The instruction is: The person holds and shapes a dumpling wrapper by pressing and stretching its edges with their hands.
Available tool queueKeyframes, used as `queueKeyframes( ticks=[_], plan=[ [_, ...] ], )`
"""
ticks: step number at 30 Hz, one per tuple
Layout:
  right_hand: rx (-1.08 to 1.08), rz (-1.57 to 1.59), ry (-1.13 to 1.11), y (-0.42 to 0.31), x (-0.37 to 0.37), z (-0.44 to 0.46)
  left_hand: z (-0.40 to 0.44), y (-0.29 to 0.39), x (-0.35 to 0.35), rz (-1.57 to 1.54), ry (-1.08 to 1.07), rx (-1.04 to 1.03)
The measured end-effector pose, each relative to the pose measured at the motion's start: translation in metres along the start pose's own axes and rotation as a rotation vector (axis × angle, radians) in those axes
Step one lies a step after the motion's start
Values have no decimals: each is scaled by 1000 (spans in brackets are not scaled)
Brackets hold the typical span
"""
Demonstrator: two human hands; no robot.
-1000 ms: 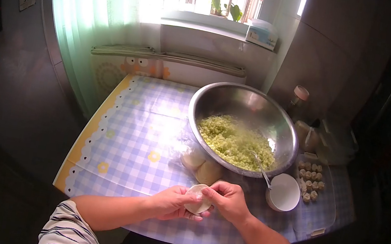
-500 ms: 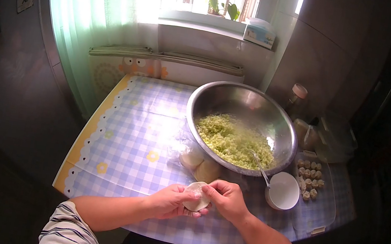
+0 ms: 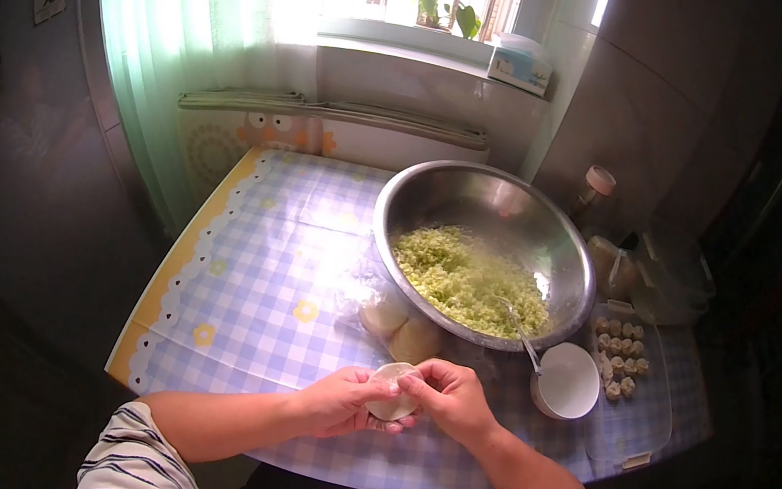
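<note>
A round, pale dumpling wrapper [image 3: 393, 406] lies across the fingers of my left hand [image 3: 345, 403], its thumb resting on the dough. My right hand [image 3: 451, 397] pinches the wrapper's right edge with thumb and fingers. Just beyond my hands, a clear plastic bag holds a few more round wrappers [image 3: 415, 338]. Behind that stands a large steel bowl [image 3: 390, 237] containing chopped yellow-green filling [image 3: 467, 276]. A metal spoon [image 3: 527, 346] leans out over the bowl's near right rim.
A small white bowl [image 3: 567, 381] stands right of the steel bowl. Farther right, several finished dumplings [image 3: 619, 353] sit in rows on a tray [image 3: 632, 422]. A jar with a pink lid [image 3: 600, 182] is at the back. A checked cloth [image 3: 255, 275] covers the table.
Both hands stay in nearly the same place. The right fingers have shifted slightly along the wrapper's edge; nothing else has visibly moved.
</note>
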State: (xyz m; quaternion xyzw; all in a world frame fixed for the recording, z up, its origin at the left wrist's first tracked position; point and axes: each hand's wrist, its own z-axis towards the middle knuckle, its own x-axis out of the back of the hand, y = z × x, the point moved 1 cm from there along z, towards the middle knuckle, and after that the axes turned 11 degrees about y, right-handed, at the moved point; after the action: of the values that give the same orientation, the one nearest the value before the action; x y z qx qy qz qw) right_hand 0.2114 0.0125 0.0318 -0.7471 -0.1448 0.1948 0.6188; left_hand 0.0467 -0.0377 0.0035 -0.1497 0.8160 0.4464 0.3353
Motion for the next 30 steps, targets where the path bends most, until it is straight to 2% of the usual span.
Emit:
queueKeyframes(
  ticks=[12, 18, 24, 30],
  plan=[
    [58, -23, 35, -5, 1, -2, -2, 1, -4, 4, 26, 11],
    [-16, 59, -46, 3, 1, 2, 1, -2, 2, 9, 7, -6],
    [32, -74, -23, 3, 3, 0, -1, -4, 0, 33, 25, 6],
    [126, -56, -10, 2, 3, -1, -2, -3, -1, 34, 22, -4]
  ],
)
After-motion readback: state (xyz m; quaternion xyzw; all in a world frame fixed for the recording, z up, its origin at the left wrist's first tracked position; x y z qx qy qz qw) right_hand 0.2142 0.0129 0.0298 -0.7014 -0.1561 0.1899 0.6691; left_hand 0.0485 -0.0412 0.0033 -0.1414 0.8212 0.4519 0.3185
